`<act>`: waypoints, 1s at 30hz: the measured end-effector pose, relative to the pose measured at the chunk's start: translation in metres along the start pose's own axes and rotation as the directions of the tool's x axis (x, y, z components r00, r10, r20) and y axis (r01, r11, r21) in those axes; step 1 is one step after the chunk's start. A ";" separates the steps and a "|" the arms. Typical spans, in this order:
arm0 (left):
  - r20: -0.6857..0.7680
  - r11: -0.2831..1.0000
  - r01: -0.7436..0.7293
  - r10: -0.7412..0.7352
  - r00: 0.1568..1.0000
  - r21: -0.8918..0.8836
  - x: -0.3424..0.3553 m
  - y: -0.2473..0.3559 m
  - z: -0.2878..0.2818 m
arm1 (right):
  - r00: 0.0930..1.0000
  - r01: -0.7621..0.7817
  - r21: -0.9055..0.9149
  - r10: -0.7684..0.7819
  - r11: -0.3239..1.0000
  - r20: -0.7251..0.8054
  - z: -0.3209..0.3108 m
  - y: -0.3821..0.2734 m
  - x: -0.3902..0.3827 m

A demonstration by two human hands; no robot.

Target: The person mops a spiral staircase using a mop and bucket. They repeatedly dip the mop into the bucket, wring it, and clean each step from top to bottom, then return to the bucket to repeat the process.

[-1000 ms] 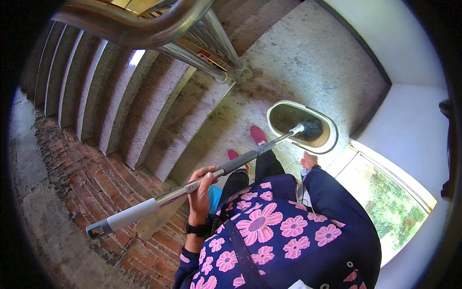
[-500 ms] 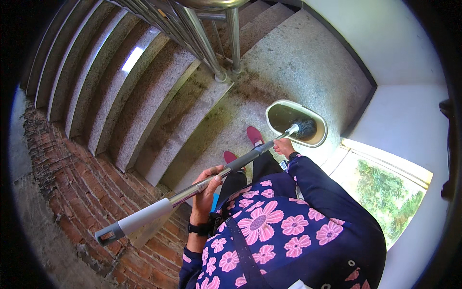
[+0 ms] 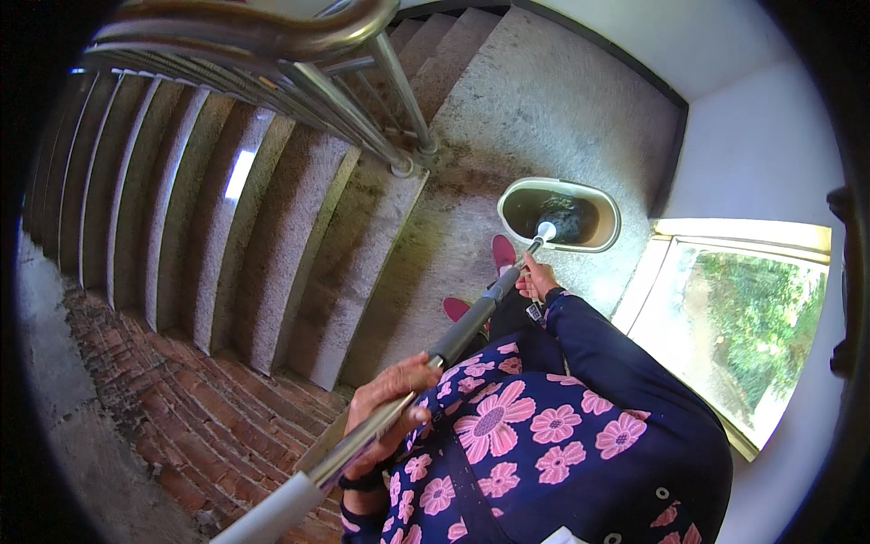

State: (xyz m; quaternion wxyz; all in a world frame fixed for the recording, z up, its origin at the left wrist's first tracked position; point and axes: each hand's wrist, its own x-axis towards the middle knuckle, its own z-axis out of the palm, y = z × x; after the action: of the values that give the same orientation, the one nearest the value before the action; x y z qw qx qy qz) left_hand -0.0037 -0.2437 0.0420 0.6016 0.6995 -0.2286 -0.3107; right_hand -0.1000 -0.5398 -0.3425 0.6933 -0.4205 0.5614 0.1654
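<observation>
My left hand (image 3: 385, 412) is wrapped round the upper part of a long steel mop handle (image 3: 464, 328) with dark and white grips. Farther down the handle, my right hand (image 3: 535, 279) grips it just below the mop head's white connector (image 3: 546, 232). The mop head (image 3: 564, 213) sits in murky water inside an oval bucket (image 3: 613, 218), pale-rimmed, standing on the landing (image 3: 535, 100). My feet in red shoes (image 3: 504, 254) are beside the bucket, under the handle.
Curved stone steps (image 3: 245, 227) run along the left, beside exposed brickwork (image 3: 181, 408). A steel railing (image 3: 381, 91) stands at the upper left, with more steps (image 3: 435, 45) behind it. White walls (image 3: 743, 145) and a low window (image 3: 734, 335) border the right.
My right hand has come up from beside my body onto the handle. My left hand and the handle's near end sit lower in the picture. The mop head has shifted toward the bucket's middle.
</observation>
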 end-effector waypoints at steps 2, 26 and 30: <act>0.060 0.993 0.011 -0.018 0.998 0.121 0.004 0.021 -0.001 | 0.997 -0.048 0.058 0.044 0.997 0.070 0.002 -0.006 0.010; -0.234 0.952 0.305 -0.297 0.926 -0.003 0.112 0.007 0.044 | 0.872 0.478 -0.652 -0.410 0.589 0.269 -0.035 -0.097 0.089; -0.363 0.958 0.228 -0.278 0.889 -0.175 0.128 -0.004 0.038 | 0.892 0.383 -0.777 -0.420 0.500 0.169 -0.061 -0.115 0.104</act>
State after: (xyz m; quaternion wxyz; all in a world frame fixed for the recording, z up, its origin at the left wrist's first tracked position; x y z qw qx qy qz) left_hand 0.0586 -0.3584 0.0141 0.6326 0.7304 0.0071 -0.2576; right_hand -0.0253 -0.6799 -0.3929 0.4405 -0.8048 0.3297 0.2224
